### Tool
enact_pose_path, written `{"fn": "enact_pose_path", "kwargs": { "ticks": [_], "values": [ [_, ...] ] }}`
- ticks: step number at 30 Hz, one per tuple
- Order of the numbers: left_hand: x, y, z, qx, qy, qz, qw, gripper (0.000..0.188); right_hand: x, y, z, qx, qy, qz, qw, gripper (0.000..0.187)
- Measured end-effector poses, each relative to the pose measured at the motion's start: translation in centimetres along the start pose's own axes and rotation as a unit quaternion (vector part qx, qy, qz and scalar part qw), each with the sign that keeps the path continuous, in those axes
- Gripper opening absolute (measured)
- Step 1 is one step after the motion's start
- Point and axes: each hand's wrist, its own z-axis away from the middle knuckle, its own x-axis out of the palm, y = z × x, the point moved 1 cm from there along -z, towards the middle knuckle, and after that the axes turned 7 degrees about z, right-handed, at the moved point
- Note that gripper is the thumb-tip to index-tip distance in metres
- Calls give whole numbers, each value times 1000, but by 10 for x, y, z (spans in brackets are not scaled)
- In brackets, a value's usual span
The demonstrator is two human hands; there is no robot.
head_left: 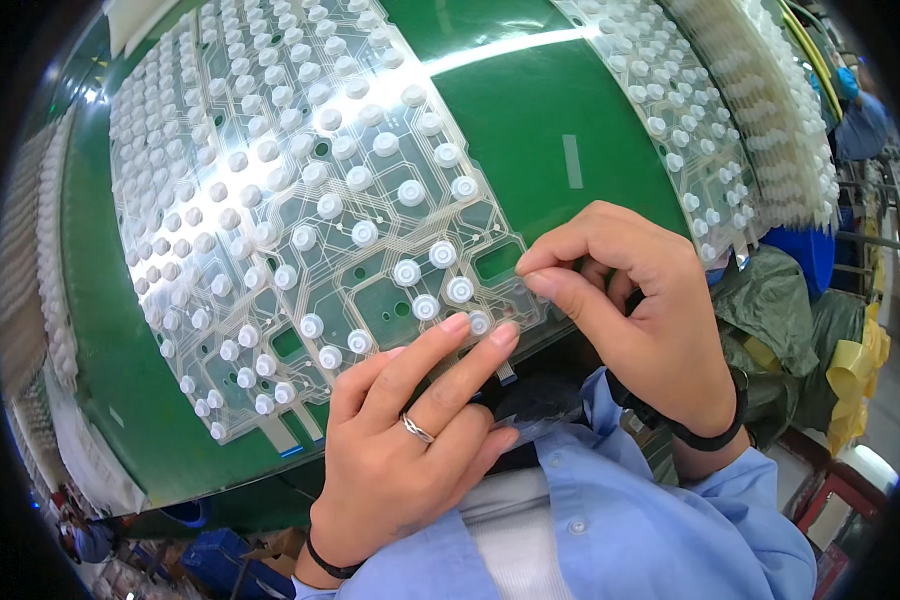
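A clear keyboard membrane (428, 222) with printed traces and cut-outs lies on the green work surface, dotted with white rubber domes (410, 192). My left hand (410, 430), a ring on one finger, rests over its near edge. Two of that hand's fingers stretch out, their tips against the membrane beside the nearest domes. At the near right corner of the membrane, my right hand (630, 300) has thumb and forefinger pinched together. Whatever sits between those fingertips is too small or hidden to make out.
More domed membranes (185, 150) spread across the left of the green surface (510, 130). Tall stacks of domed sheets stand at the right (760, 110) and far left (55, 270). A clear tape strip (572, 162) sticks to the surface. Dark green plastic bags (770, 300) bulge at right.
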Motion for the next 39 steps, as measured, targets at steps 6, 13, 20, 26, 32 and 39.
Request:
{"fn": "enact_pose_path", "kwargs": {
  "ticks": [6, 13, 20, 26, 32, 39],
  "values": [
    [0, 1, 1, -3, 4, 3, 1000, 21, -6, 2, 2, -21, -31, -22, 999, 19],
    [2, 0, 1, 1, 8, 4, 1000, 20, -2, 2, 7, -39, -6, 22, 999, 19],
    [3, 1, 2, -2, 22, 7, 1000, 20, 8, -1, -1, -157, 108, 237, 953, 20],
    [2, 2, -1, -14, 67, 65, 996, 19, 3, 13, 2, -56, 125, 71, 988, 19],
    [-8, 13, 11, -58, 182, 81, 978, 17, -3, -16, 53, -156, -36, -30, 987, 31],
    [-7, 18, 18, -90, 188, 86, 974, 17, 4, -15, 72, -94, -36, -70, 992, 26]
  ]
}}
